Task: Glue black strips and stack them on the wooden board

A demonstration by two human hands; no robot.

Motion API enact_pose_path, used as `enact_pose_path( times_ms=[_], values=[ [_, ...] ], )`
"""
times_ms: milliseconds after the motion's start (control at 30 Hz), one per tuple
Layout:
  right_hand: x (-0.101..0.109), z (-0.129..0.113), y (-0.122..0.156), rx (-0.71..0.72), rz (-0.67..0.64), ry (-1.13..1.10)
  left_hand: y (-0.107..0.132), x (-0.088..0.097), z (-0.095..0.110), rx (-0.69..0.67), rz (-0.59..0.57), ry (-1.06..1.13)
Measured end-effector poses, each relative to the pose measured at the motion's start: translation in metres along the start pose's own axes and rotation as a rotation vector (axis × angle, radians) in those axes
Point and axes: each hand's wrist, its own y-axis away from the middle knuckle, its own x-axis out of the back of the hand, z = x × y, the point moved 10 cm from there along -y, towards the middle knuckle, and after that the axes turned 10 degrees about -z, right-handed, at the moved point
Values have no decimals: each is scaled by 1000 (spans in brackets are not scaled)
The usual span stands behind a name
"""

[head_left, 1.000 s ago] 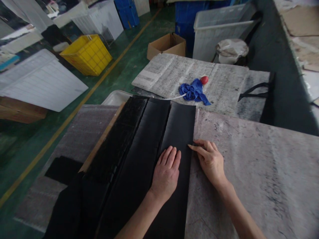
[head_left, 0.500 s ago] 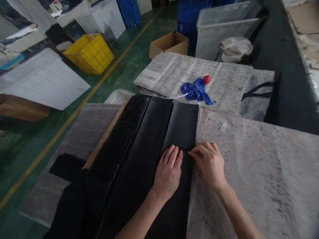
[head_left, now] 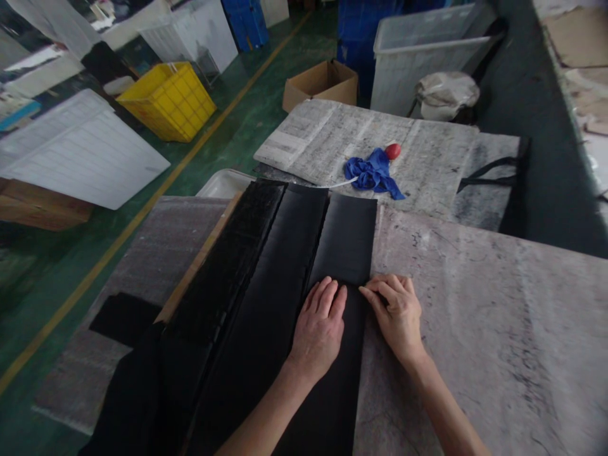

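Long black sheet strips lie side by side, overlapping, on a worn grey-pink board. My left hand rests flat on the rightmost strip, palm down with its fingers stretched forward. A faint crosswise line or edge shows on that strip beside the fingertips. Right at the strip's outer edge, my right hand has thumb and forefinger pinched together on the edge of the black sheet. Left of the strips runs a darker, glossy black band with a brown edge.
Ahead lies a scuffed board with a blue cloth and a small red ball-like object. Beyond stand a cardboard box and a white bin. A yellow crate stands on the green floor to the left.
Both hands stay in almost the same place. The right hand's fingers have curled slightly closer at the strip's edge, and the view has shifted a little.
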Motion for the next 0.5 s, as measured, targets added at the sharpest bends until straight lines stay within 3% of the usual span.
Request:
enact_pose_path(
  times_ms=[500],
  values=[
    [0, 5, 2, -76, 54, 115, 1, 2, -1, 19, 10, 15]
  ],
)
